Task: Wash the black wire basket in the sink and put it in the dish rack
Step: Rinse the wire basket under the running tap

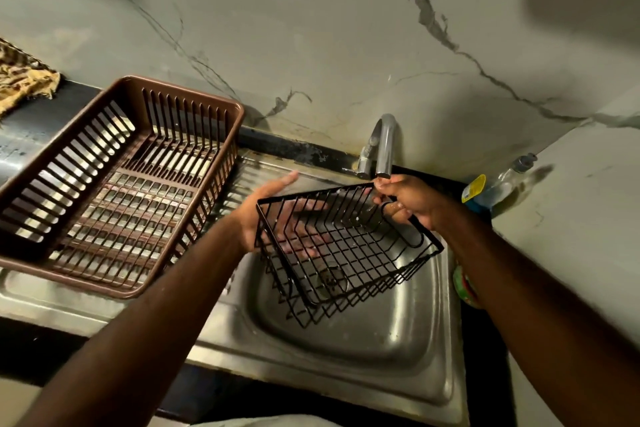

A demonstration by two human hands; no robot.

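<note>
Black wire basket (346, 250) hangs tilted over the sink (381, 340); your right hand (405, 201) grips its far rim, your left hand (273, 215) flat against its side, dish rack (114, 184) leftward.

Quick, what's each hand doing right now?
Left hand: open, straight fingers against the black wire basket.
Right hand: gripping the basket's rim under the tap.

Wire basket (346, 250) over the sink (398, 357); dish rack (117, 180) to its left.
</note>
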